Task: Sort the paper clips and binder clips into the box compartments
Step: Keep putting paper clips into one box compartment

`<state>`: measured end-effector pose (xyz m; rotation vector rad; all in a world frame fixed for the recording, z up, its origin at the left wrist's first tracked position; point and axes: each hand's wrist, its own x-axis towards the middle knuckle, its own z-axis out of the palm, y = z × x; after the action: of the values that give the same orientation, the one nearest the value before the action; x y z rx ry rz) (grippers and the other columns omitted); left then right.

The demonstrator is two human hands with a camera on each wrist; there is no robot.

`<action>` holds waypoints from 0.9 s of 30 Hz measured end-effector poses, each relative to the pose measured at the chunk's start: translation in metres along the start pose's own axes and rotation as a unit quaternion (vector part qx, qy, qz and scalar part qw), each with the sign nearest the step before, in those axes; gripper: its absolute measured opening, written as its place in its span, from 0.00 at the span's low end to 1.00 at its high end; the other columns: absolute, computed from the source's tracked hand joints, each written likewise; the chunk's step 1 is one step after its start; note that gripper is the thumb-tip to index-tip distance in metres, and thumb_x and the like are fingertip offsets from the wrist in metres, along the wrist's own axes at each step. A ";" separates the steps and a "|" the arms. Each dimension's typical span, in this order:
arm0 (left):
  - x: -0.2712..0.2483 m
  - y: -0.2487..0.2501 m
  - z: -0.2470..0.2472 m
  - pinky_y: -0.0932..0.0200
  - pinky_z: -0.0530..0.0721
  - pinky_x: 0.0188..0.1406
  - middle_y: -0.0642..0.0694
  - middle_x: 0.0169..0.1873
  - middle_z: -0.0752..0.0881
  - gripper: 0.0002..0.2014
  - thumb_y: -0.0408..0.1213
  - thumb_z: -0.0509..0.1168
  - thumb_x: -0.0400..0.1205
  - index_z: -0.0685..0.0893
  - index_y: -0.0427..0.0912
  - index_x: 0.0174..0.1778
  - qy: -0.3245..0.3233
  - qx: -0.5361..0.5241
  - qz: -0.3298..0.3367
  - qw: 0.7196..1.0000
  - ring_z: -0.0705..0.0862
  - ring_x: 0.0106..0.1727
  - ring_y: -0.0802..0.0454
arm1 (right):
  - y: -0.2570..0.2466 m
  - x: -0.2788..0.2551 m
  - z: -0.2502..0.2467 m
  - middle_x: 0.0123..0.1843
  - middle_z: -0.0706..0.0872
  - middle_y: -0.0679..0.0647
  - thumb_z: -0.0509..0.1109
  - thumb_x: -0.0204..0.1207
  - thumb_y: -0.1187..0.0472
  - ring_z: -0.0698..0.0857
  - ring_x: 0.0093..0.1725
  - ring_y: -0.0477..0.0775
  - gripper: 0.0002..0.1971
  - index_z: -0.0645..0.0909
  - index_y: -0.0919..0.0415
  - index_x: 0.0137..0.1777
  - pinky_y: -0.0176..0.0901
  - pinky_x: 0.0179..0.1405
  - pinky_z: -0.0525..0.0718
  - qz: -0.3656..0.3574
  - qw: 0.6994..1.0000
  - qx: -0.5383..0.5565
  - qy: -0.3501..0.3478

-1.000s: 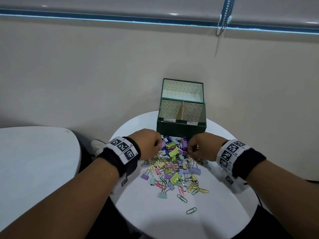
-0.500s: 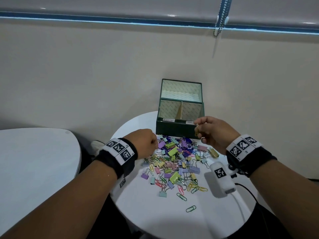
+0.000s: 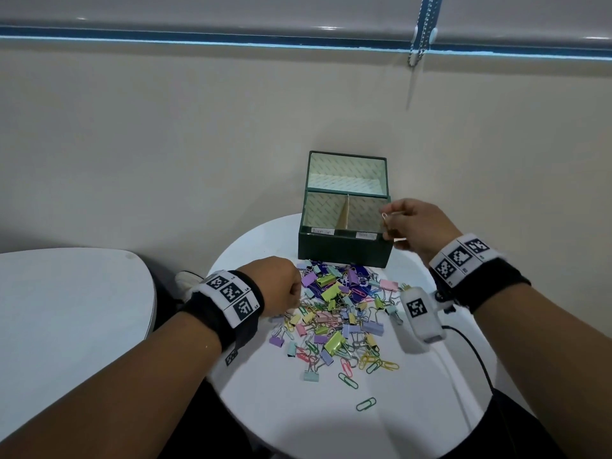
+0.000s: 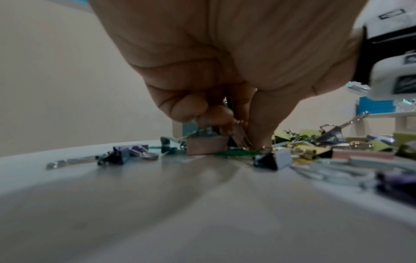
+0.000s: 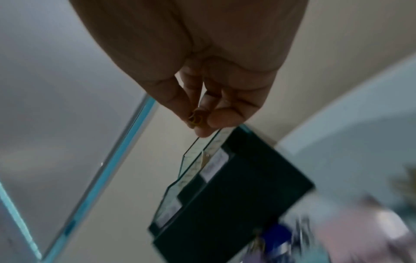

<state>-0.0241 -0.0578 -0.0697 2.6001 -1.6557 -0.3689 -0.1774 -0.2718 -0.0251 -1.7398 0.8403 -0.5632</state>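
Observation:
A dark green box (image 3: 344, 248) with two labelled compartments and a raised lid stands at the back of the round white table (image 3: 298, 412). A heap of pastel binder clips and paper clips (image 3: 334, 319) lies in front of it. My right hand (image 3: 387, 220) hovers over the right compartment's front corner and pinches a small yellow clip (image 5: 195, 118) whose wire loop (image 3: 384, 216) sticks out. My left hand (image 3: 299, 293) is down at the heap's left edge. Its curled fingers (image 4: 202, 110) pinch the wire handle of a pink binder clip (image 4: 207, 146) that lies on the table.
A second white table (image 3: 66, 309) stands close on the left. The beige wall rises right behind the box. A white tagged camera unit (image 3: 420, 314) with a black cable hangs under my right wrist. Loose paper clips (image 3: 366, 404) lie near the front.
My right hand rose from the heap with the yellow clip and moved back and right to the box's right compartment. My left hand stayed at the heap's left edge.

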 end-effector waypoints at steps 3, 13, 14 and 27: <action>0.000 -0.001 0.000 0.53 0.88 0.46 0.52 0.37 0.89 0.07 0.44 0.68 0.81 0.89 0.48 0.41 0.010 -0.014 0.013 1.000 0.86 0.41 0.53 | -0.007 0.015 0.004 0.47 0.89 0.51 0.74 0.80 0.64 0.87 0.42 0.48 0.03 0.86 0.56 0.50 0.35 0.37 0.80 -0.084 0.990 -0.098 0.064; 0.004 -0.004 -0.009 0.59 0.79 0.46 0.54 0.44 0.80 0.08 0.45 0.62 0.87 0.82 0.50 0.44 0.099 -0.073 0.046 0.991 0.80 0.43 0.56 | 0.015 -0.003 0.009 0.44 0.87 0.45 0.73 0.76 0.67 0.85 0.45 0.46 0.10 0.82 0.48 0.41 0.37 0.44 0.84 -0.139 0.963 -0.229 0.035; 0.005 -0.002 -0.013 0.59 0.79 0.45 0.55 0.43 0.81 0.08 0.46 0.62 0.87 0.82 0.51 0.44 0.094 -0.073 0.044 0.992 0.81 0.42 0.57 | 0.020 -0.011 0.009 0.44 0.87 0.45 0.72 0.75 0.67 0.86 0.44 0.46 0.11 0.82 0.47 0.40 0.38 0.44 0.85 -0.129 0.953 -0.274 -0.011; 0.106 0.066 -0.074 0.57 0.84 0.47 0.51 0.39 0.89 0.09 0.45 0.68 0.84 0.88 0.44 0.47 0.153 -0.139 0.020 0.978 0.83 0.35 0.58 | 0.039 -0.021 0.015 0.51 0.90 0.43 0.74 0.72 0.69 0.83 0.46 0.43 0.16 0.92 0.45 0.48 0.30 0.30 0.72 -0.012 0.911 -0.388 -0.140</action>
<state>-0.0236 -0.1883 -0.0068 2.2802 -1.4373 -0.1728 -0.1903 -0.2535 -0.0661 -2.4769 0.8970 0.0485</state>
